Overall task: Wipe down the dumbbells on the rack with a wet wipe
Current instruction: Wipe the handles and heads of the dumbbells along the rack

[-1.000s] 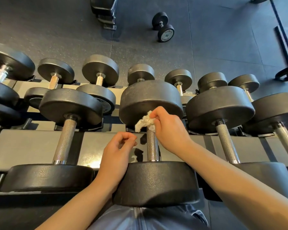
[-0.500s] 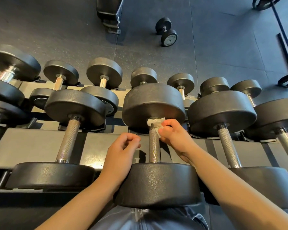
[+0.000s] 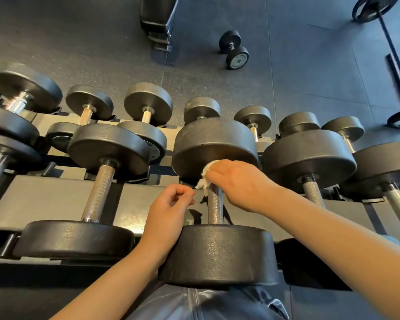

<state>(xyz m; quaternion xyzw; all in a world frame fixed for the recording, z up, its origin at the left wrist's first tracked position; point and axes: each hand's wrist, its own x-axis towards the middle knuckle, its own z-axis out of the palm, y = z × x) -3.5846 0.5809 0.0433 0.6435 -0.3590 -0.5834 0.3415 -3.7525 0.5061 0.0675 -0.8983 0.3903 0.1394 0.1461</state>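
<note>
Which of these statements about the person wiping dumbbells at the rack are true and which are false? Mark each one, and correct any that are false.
1. The right hand presses a white wipe against the far end of a dumbbell handle. True.
2. The left hand holds a second wipe. False: it holds nothing and its fingers are loosely curled beside the handle.
3. A loose dumbbell lies on the floor beyond the rack, marked 20. True.
4. The dumbbell being wiped has been lifted off the rack. False: it lies in its place among the others.
5. The wipe covers the whole handle. False: most of the knurled metal is bare.
</note>
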